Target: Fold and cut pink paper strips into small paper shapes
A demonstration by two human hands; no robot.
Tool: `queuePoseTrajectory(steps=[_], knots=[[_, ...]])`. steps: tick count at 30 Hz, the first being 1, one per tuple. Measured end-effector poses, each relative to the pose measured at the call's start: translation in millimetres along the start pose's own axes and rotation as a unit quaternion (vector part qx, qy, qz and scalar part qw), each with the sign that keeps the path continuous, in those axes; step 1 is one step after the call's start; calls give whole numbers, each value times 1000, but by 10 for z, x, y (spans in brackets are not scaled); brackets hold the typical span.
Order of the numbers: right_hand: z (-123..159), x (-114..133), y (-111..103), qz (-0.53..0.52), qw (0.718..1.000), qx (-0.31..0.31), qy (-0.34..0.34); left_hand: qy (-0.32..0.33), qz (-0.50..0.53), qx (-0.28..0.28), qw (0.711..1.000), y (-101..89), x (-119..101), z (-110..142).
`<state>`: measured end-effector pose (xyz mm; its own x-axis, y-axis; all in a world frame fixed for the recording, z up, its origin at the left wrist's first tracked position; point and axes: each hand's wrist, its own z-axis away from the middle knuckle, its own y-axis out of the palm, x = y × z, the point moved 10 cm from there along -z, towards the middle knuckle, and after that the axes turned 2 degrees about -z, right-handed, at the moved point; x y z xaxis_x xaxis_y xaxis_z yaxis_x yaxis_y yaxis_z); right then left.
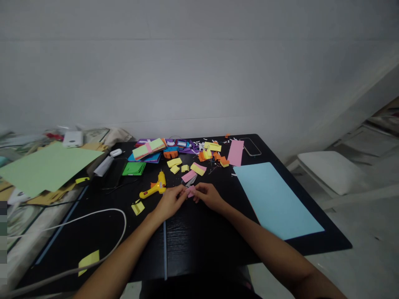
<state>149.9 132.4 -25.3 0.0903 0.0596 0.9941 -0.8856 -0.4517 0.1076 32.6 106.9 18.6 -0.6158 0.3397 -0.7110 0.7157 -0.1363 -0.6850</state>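
A small piece of pink paper is pinched between my two hands over the middle of the black table. My left hand grips its left side, and my right hand has its fingers closed on the right side. Just beyond my fingers lie scissors, their handles hidden, with a pink strip beside the blades. To the left of my left hand rests a yellow glue gun. A folded yellow paper piece is nearer to me.
Light blue sheets cover the table's right side, near a phone. Cut yellow and orange paper scraps and stacked coloured paper lie at the back. A white cable loops at left. A white stool stands at right.
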Motion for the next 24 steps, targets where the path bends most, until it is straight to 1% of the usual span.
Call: queuePoseTrajectory(steps=[4, 8, 10, 12, 15, 18, 21, 24], knots=[[-7, -30, -18, -5, 1000, -9, 2, 3, 1, -6, 1000, -7, -1, -1], [-10, -44, -30, -11, 1000, -15, 9, -4, 3, -36, 999, -72, 37, -2], [-18, -46, -69, -7, 1000, -27, 12, -9, 0, -50, 999, -117, 72, -4], [-31, -38, -176, 1, 998, -64, 9, -16, -3, -64, 998, -171, 111, -5], [-37, 17, -412, 16, 989, -144, -12, -27, -9, -85, 996, -255, 162, -5], [-31, 78, -549, 48, 982, -182, -33, -27, -18, -92, 995, -277, 167, -7], [-13, 111, -573, 89, 977, -189, -39, -12, -30, -77, 996, -223, 126, -14], [-4, 133, -518, 115, 977, -174, -47, 4, -42, -66, 997, -180, 80, -15]])
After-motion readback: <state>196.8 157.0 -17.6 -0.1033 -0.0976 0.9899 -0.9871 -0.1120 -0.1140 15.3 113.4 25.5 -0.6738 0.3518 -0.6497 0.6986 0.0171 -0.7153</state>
